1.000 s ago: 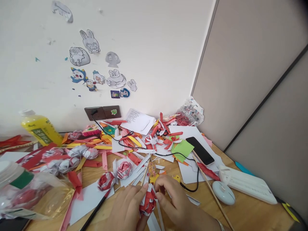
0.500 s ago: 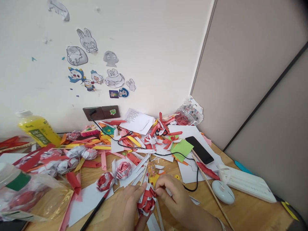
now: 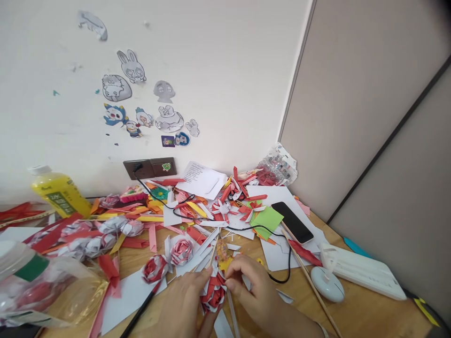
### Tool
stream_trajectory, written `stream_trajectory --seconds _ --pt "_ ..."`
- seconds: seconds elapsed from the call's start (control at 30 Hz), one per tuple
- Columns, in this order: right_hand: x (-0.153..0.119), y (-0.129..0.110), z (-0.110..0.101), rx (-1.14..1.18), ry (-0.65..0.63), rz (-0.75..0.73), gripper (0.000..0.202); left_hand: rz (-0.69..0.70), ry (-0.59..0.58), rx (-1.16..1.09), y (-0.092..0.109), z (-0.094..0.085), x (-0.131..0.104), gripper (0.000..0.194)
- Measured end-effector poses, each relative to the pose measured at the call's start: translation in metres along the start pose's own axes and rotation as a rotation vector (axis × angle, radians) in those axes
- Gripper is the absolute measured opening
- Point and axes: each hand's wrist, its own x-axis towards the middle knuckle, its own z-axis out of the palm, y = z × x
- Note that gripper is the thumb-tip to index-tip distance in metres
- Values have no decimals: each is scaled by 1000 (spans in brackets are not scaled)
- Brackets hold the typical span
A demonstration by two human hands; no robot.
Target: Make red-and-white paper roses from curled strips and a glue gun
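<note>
Low in the middle of the head view, a red and white folded paper flower (image 3: 213, 295) is between my hands. My left hand (image 3: 185, 300) is closed around its left side and underside, with the thumb along the upper edge. On the other side, my right hand (image 3: 252, 286) pinches at the flower's right edge with thumb and index finger. Just beyond my fingertips lies a yellow piece with a speckled top (image 3: 223, 256). Two finished paper roses, one red and white (image 3: 155, 269) and one pink and white (image 3: 182, 251), lie left of my hands.
Paper strips and scraps cover the desk's back. A clear plastic jar (image 3: 70, 300) lies at left before a yellow bottle (image 3: 61, 195). A phone (image 3: 292, 221), a mouse (image 3: 327, 284), a white power strip (image 3: 362, 272) and a wooden stick (image 3: 317, 293) are at right; a black cable (image 3: 253, 226) crosses the middle.
The view has shifted slightly. The paper flower has turned a little in my fingers, and both hands keep nearly the same grip on it.
</note>
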Motion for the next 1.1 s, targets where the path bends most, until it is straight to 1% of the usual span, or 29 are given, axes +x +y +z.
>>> stream_trajectory --seconds 0.07,0.13,0.2,0.3,0.33,0.37,0.43,0.5,0.57,0.67,0.73,0.9,1.1 --pt "0 0 0 -5 -4 -4 39 1 11 21 -2 2 -2 35" --pt "1 0 0 39 -13 56 39 14 13 42 -4 3 -4 36" --pt "3 1 -1 158 -61 148 41 23 1 36 -4 4 -5 36" --pt "7 2 -3 421 -188 262 43 19 -32 -40 -3 2 -3 36" --pt "7 3 -3 476 -213 288 43 4 -49 -78 -1 1 -1 36" --pt "7 3 -3 491 -211 306 41 -15 -62 -109 0 0 0 35" --pt "6 4 -1 395 -137 314 34 -54 -77 -132 2 -1 4 34" --pt "4 4 2 186 -25 267 23 -66 -71 -96 2 0 5 33" --pt "1 4 5 -23 53 163 14 -40 -27 -20 1 3 5 33" --pt "0 2 6 -218 95 -5 11 37 59 84 -2 6 2 34" --pt "-1 3 7 -281 113 -56 13 67 69 115 -4 7 1 33" --pt "-1 5 9 -348 149 -63 17 89 36 114 -4 8 -1 33" --pt "-4 4 10 -499 165 -184 20 144 -4 151 -8 9 -3 35"
